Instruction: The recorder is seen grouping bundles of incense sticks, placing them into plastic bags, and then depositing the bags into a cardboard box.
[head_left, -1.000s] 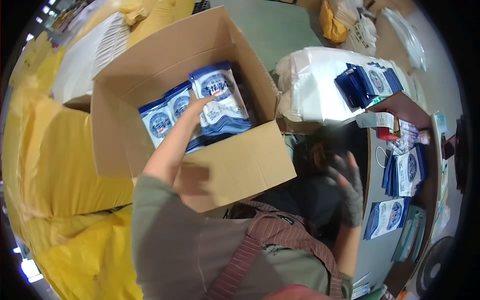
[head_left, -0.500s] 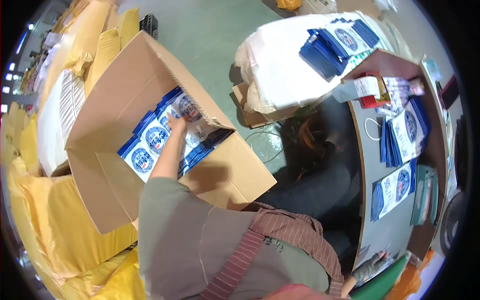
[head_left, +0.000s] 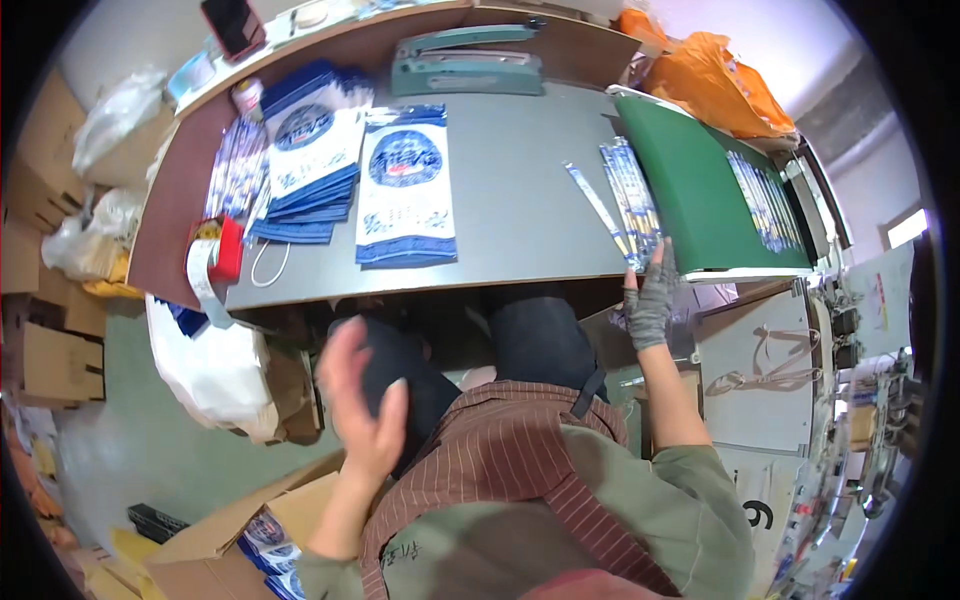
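Observation:
My left hand, bare and somewhat blurred, is raised over my lap in front of the table, fingers apart and holding nothing. My right hand wears a grey fingerless glove and reaches over the table's front edge. Its fingers are stretched out and apart, at the lower ends of several slim blue-and-white stick packets. One stick packet lies slanted beside the bunch. A flat blue-and-white pouch lies on the grey tabletop. To its left is a fanned stack of such pouches.
A green board with more stick packets stands right of the tabletop. A teal bar sealer sits at the back. At left are a red tape dispenser and a pile of stick packets. A carton holding pouches is lower left.
My view has swung from the carton to the table. My left hand has left the pouches in the carton and come up over my lap. My right hand now reaches the stick packets.

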